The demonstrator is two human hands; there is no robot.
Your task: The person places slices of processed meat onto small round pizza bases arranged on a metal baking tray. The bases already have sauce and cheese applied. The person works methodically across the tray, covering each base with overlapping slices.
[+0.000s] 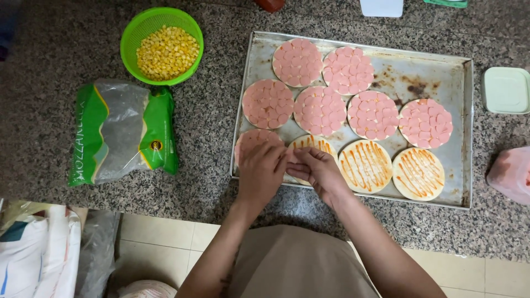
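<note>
Pink sausage slices, thin, round, cover seven small flat dough rounds on a stained metal baking tray (441, 72). Left hand (260, 172) rests on the near-left round (251, 140); right hand (317, 168) pinches slices over the sauced round (312, 144). Best laid edge to edge. Granite desk (210, 110).

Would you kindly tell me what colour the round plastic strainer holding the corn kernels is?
The round plastic strainer is bright green, seen best in the head view.
</note>
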